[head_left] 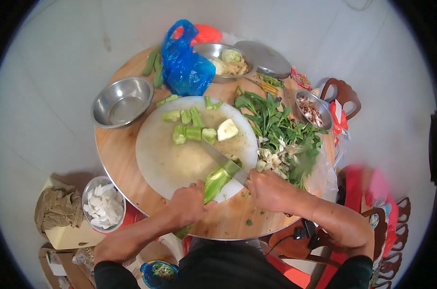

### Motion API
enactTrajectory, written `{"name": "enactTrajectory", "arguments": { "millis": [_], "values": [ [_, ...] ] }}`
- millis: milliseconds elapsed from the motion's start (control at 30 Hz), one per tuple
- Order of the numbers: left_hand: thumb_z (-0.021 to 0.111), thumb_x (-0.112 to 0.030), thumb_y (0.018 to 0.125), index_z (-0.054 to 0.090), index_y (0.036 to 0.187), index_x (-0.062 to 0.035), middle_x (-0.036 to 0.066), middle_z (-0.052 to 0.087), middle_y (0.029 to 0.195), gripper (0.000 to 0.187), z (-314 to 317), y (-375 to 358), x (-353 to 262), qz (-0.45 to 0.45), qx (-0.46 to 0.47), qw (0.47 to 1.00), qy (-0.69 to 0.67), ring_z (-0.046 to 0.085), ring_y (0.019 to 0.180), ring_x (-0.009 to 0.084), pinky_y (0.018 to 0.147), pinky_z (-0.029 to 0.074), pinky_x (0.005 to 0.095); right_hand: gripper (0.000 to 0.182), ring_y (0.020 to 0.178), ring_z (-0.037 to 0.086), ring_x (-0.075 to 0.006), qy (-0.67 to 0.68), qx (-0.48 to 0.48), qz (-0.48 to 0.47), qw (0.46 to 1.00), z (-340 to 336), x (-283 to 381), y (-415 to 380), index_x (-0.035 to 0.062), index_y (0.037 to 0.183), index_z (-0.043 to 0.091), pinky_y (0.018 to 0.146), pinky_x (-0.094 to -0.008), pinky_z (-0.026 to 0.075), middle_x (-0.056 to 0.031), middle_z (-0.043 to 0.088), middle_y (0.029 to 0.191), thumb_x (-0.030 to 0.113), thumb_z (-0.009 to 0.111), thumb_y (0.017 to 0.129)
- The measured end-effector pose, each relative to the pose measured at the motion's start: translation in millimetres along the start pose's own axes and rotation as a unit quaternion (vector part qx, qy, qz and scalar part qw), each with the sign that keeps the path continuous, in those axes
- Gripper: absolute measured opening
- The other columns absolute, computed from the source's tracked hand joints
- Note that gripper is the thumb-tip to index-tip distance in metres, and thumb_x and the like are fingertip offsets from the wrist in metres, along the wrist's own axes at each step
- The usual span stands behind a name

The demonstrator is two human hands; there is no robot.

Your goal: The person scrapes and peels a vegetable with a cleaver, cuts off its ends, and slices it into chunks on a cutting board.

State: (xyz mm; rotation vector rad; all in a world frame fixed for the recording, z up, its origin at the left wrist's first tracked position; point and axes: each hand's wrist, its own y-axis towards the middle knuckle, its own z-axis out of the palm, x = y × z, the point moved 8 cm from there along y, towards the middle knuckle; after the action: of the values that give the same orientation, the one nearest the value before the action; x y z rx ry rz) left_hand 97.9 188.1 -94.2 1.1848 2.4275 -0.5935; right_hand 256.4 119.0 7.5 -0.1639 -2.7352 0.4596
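Observation:
My left hand (189,201) is wrapped round a thick green vegetable stalk (215,184) at the near edge of the round white cutting board (155,149). In my right hand (270,190) is a kitchen knife (214,153), its handle covered by my fingers. The blade points up and to the left, lying across the stalk's far end. Beyond the tip are several cut green stalk pieces (193,133) and a pale cream chunk (227,130). Leafy greens (276,118) and whitish trimmings (276,161) are heaped right of the board.
An empty steel bowl (122,102) stands left of the board, a blue plastic bag (184,67) behind it. Farther back are a bowl of pale vegetables (230,62) and a metal lid (264,59). Sliced meat fills a bowl (311,111) at right; white slices (104,206) sit lower left.

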Motion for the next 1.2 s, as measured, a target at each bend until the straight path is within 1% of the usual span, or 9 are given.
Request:
{"name": "enactTrajectory", "arguments": {
  "millis": [167,267,367,433,633,733,867,967,1200],
  "values": [
    [0.068,-0.047,0.095,0.052,0.116,0.0134,0.034,0.069,0.099,0.066,5.3,1.2,-5.0,-0.014,0.009,0.999,0.038,0.072,0.091,0.0468,0.083,0.058,0.0522,0.018,0.079,0.070,-0.0511,-0.024,0.040,-0.021,0.999,-11.6,12.7,14.8,-0.0139,0.093,0.059,0.075,-0.0549,0.056,-0.0333,0.067,0.081,0.004,0.060,0.090],
    [0.069,-0.046,0.094,0.053,0.114,0.0132,0.034,0.069,0.099,0.065,4.5,-1.1,-6.2,-0.011,-0.004,0.999,0.041,0.072,0.090,0.0461,0.082,0.058,0.0519,0.018,0.080,0.072,-0.0517,-0.016,0.158,0.031,0.987,-5.1,21.7,18.4,-0.0169,0.093,0.063,0.070,-0.0542,0.059,-0.0389,0.067,0.080,-0.001,0.059,0.086],
    [0.069,-0.045,0.093,0.053,0.113,0.0124,0.033,0.070,0.096,0.063,4.6,-3.5,-5.1,-0.009,-0.026,0.999,0.041,0.072,0.088,0.0461,0.081,0.058,0.0517,0.018,0.077,0.072,-0.0513,-0.002,0.153,0.005,0.988,3.0,20.6,14.8,-0.0165,0.092,0.062,0.067,-0.0525,0.060,-0.0386,0.067,0.078,-0.001,0.058,0.087],
    [0.070,-0.045,0.093,0.053,0.111,0.0112,0.032,0.070,0.093,0.062,3.0,-3.6,-7.6,0.005,-0.039,0.998,0.048,0.072,0.085,0.0472,0.079,0.058,0.0521,0.023,0.074,0.068,-0.0529,-0.013,-0.020,-0.040,0.999,14.5,-1.5,10.5,-0.0146,0.096,0.057,0.070,-0.0554,0.056,-0.0331,0.067,0.077,0.009,0.058,0.097],
    [0.072,-0.048,0.092,0.053,0.107,0.0103,0.032,0.070,0.090,0.063,1.2,-10.5,-9.6,0.036,-0.095,0.994,0.044,0.070,0.083,0.0499,0.076,0.057,0.0542,0.029,0.076,0.067,-0.0554,0.030,-0.154,-0.057,0.986,48.6,-25.2,-19.1,-0.0137,0.104,0.053,0.073,-0.0587,0.055,-0.0342,0.066,0.078,0.015,0.052,0.105],
    [0.074,-0.048,0.091,0.055,0.106,0.0095,0.032,0.070,0.093,0.062,5.1,-20.9,-15.0,-0.012,-0.025,0.999,0.028,0.071,0.087,0.0470,0.078,0.055,0.0551,0.023,0.071,0.068,-0.0543,0.041,-0.140,-0.109,0.983,42.8,-23.4,-23.0,-0.0152,0.105,0.053,0.067,-0.0563,0.057,-0.0340,0.065,0.072,0.007,0.049,0.100],
    [0.074,-0.052,0.090,0.056,0.102,0.0098,0.032,0.070,0.086,0.065,12.5,-32.6,-20.2,-0.033,-0.057,0.998,0.001,0.071,0.082,0.0488,0.073,0.055,0.0554,0.022,0.076,0.069,-0.0541,0.041,-0.081,-0.109,0.990,27.9,-9.8,-22.0,-0.0162,0.101,0.055,0.069,-0.0560,0.058,-0.0360,0.065,0.075,0.005,0.050,0.098],
    [0.075,-0.057,0.088,0.057,0.098,0.0110,0.031,0.069,0.079,0.071,23.8,-31.5,-17.1,-0.042,-0.082,0.995,-0.027,0.070,0.075,0.0501,0.068,0.055,0.0560,0.029,0.082,0.068,-0.0549,0.021,-0.015,-0.061,0.998,23.5,-10.7,-16.5,-0.0130,0.099,0.057,0.076,-0.0587,0.055,-0.0357,0.066,0.079,0.016,0.054,0.104],
    [0.075,-0.061,0.088,0.056,0.104,0.0124,0.035,0.067,0.080,0.077,36.6,-37.1,-14.1,-0.103,-0.054,0.987,-0.113,0.070,0.079,0.0519,0.068,0.054,0.0559,0.015,0.084,0.072,-0.0522,-0.035,0.022,-0.150,0.988,1.7,13.1,5.0,-0.0136,0.088,0.066,0.074,-0.0546,0.059,-0.0358,0.069,0.083,0.000,0.060,0.083]
  ]
}}
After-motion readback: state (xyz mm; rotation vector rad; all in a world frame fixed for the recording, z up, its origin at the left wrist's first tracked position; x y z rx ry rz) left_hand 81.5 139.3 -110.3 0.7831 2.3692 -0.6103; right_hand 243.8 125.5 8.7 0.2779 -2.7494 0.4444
